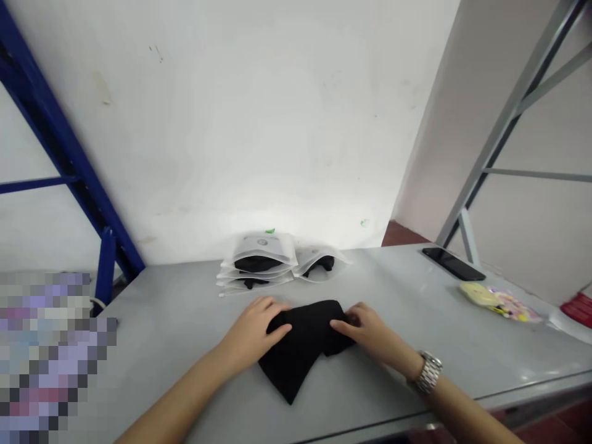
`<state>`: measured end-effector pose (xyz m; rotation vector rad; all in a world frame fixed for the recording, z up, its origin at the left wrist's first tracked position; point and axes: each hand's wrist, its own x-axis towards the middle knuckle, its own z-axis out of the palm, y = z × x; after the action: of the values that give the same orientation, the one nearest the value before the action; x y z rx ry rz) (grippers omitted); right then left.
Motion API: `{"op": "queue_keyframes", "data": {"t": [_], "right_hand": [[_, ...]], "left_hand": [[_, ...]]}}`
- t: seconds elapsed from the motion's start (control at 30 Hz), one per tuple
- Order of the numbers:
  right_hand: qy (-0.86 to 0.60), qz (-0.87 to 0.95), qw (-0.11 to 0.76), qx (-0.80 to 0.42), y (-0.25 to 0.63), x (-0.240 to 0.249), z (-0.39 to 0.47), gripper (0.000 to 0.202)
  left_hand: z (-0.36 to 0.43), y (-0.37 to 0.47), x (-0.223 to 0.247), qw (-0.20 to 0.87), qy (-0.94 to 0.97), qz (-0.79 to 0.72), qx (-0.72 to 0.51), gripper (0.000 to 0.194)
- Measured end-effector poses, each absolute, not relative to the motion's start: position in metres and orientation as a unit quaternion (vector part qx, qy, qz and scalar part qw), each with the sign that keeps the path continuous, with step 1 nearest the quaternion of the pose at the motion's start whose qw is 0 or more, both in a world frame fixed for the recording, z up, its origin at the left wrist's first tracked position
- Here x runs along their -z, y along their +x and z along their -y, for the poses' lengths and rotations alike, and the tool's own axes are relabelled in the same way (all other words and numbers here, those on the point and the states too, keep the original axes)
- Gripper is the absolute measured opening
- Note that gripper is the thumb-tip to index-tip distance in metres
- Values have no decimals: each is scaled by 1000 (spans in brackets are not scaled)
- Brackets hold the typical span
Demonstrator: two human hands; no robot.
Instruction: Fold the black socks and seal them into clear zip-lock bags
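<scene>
A folded piece of black cloth (308,330) lies on the grey table (185,339) in front of me, one corner pointing toward the front edge. At its left side my left hand (261,324) grips it, thumb on top and fingers over the far edge. My right hand (365,330), with a metal watch on the wrist, pinches the right end between the thumb and curled fingers. What kind of garment or item the cloth is, I cannot tell. Some of the right fingertips are hidden behind it.
Several frosted zip bags (263,246) with black items inside are stacked by the wall, and another bag (319,264) lies beside them. A black phone (453,264) and a yellow item (478,294) are at the right. Blue (69,148) and grey (504,129) metal frames flank the table.
</scene>
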<state>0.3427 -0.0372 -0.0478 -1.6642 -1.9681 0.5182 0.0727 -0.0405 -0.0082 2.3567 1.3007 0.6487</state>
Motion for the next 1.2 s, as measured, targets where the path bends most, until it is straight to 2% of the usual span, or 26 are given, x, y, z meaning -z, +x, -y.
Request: {"op": "queue_keyframes", "data": {"t": [0.07, 0.13, 0.2, 0.23, 0.3, 0.33, 0.4, 0.47, 0.53, 0.6, 0.67, 0.77, 0.83, 0.9, 1.0, 1.07, 1.13, 1.2], "right_hand": [[-609, 685, 257, -305, 340, 41, 35, 37], [-546, 672, 302, -399, 334, 23, 37, 26], [-447, 678, 344, -471, 328, -2, 38, 20], [-399, 685, 355, -495, 324, -15, 38, 20], [-325, 697, 370, -521, 315, -36, 34, 21], [-303, 698, 380, -525, 309, -42, 30, 23], [-287, 679, 414, -534, 295, -44, 20, 31], [-295, 628, 453, -559, 281, -33, 9, 44], [-312, 559, 484, -597, 272, -17, 2, 55], [-321, 516, 477, -635, 270, -4, 1, 57], [-312, 529, 412, -673, 273, 3, 4, 52], [-301, 556, 285, -721, 278, 6, 11, 46], [-316, 540, 259, -736, 278, 7, 13, 43], [-329, 515, 275, -742, 275, 10, 12, 41], [-314, 484, 325, -749, 273, 14, 10, 46], [-285, 483, 343, -753, 273, 14, 11, 48], [-259, 493, 338, -759, 274, 13, 13, 47], [-250, 502, 327, -761, 274, 13, 17, 48]], "left_hand": [[42, 74, 10, 219, 838, -452, -213, 23], [41, 72, 11, 254, 817, -454, -248, 24], [41, 71, 10, 315, 777, -446, -313, 36], [41, 71, 9, 366, 755, -425, -340, 48], [42, 73, 7, 493, 711, -353, -357, 70], [43, 75, 7, 553, 687, -318, -350, 75], [47, 79, 7, 636, 641, -283, -324, 77], [50, 84, 10, 667, 603, -311, -307, 69], [51, 88, 14, 667, 574, -353, -317, 58], [49, 91, 18, 657, 542, -386, -353, 48], [47, 92, 19, 652, 493, -412, -402, 47], [44, 91, 18, 629, 423, -458, -464, 55], [42, 89, 18, 617, 420, -461, -480, 60], [41, 88, 18, 603, 452, -458, -472, 56], [37, 83, 19, 568, 506, -474, -443, 32], [35, 79, 18, 546, 525, -480, -442, 24], [33, 75, 18, 495, 557, -478, -466, 30], [33, 73, 18, 396, 630, -473, -472, 41]]}}
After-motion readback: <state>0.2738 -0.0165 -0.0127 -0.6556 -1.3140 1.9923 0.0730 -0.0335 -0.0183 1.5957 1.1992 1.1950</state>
